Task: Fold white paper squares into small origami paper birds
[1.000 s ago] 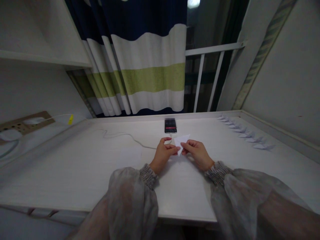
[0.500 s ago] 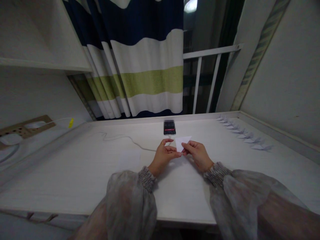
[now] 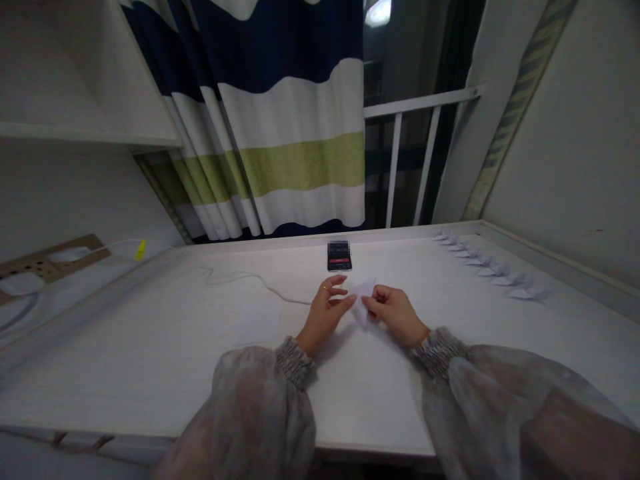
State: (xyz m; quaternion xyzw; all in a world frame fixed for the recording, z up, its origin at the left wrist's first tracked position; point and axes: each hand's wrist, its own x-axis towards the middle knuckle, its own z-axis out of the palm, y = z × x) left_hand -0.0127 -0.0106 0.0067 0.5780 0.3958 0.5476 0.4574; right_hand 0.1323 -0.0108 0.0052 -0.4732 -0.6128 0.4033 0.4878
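Observation:
A small folded piece of white paper [image 3: 365, 291] is pinched between the thumb and fingers of my right hand [image 3: 395, 313], a little above the white desk. It looks slightly blurred, with a corner pointing up and another pointing down. My left hand [image 3: 327, 310], with a ring on one finger, is just to the left of it. Its fingers are spread apart, and the thumb tip lies at the paper's left edge; whether it touches I cannot tell. Left of that hand a flat white sheet [image 3: 260, 322] lies on the desk.
Behind my hands a phone [image 3: 339, 257] lies near the desk's back edge, and a white cable [image 3: 270, 285] runs left. Several folded paper cranes [image 3: 493, 272] form a row at right. A power strip board [image 3: 55, 257] is at the left wall; a striped curtain [image 3: 300, 160] hangs behind.
The folded paper has turned in my right hand, so a corner now points down. My left fingers have come away from its lower edge and spread.

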